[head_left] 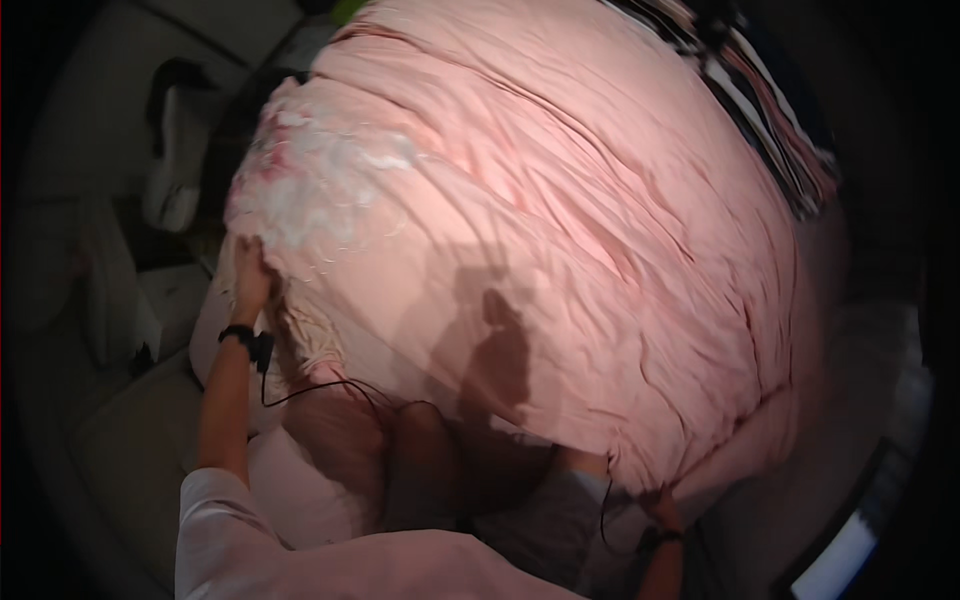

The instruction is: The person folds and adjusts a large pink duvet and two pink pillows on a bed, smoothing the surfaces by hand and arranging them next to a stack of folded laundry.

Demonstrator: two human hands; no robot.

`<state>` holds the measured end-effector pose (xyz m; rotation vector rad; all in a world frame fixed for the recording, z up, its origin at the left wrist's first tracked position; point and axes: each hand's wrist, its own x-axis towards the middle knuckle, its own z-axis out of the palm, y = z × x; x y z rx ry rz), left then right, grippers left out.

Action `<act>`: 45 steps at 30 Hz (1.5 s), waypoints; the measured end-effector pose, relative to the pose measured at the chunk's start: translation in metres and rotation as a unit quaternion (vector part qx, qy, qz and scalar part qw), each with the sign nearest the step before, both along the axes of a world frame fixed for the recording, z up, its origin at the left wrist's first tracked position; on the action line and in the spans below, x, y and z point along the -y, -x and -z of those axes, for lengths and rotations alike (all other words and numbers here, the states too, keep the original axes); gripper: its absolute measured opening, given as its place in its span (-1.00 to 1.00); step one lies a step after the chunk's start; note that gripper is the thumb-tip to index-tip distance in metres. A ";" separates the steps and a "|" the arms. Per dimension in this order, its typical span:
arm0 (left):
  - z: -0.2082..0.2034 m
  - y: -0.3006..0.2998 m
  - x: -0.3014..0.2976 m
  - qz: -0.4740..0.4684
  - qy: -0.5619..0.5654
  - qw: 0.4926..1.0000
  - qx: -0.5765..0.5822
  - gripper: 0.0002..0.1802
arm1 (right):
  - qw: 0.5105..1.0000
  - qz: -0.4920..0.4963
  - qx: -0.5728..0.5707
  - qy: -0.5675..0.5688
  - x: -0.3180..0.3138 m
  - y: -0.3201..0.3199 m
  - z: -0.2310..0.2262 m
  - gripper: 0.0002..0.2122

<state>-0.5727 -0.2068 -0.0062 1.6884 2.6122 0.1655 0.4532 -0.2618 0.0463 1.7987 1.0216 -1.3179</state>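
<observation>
A large pink bed sheet [600,200] spreads in front of me, wrinkled across its middle and right, with a pale floral patch on its far left part. My left hand [252,278] grips the sheet's left edge beside that patch; its fingertips are partly hidden by the cloth. Down at the near right, my right hand [661,508] is closed on the sheet's near edge, where the folds gather; its fingers are dim and partly hidden. Both wrists wear black bands with thin cables.
My bare knees [425,440] are at the sheet's near edge. Striped cloth [765,120] lies beyond the far right side. On the left stand a white curved object [178,165] and a pale box [172,312]. A dark shadow falls on the sheet.
</observation>
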 end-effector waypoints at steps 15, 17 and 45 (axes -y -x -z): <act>0.055 -0.448 -0.035 0.017 0.101 0.975 0.198 -0.14 | 0.764 0.023 0.451 -0.461 -0.146 -0.186 0.027 0.03; 0.102 -0.436 -0.040 0.019 0.123 0.982 0.143 -0.06 | 0.835 0.066 0.384 -0.388 -0.168 -0.187 0.042 -0.10; 0.069 -0.395 -0.032 -0.304 0.097 0.613 0.723 -0.23 | 0.650 0.720 -0.184 -0.159 0.265 -0.201 -0.026 -0.51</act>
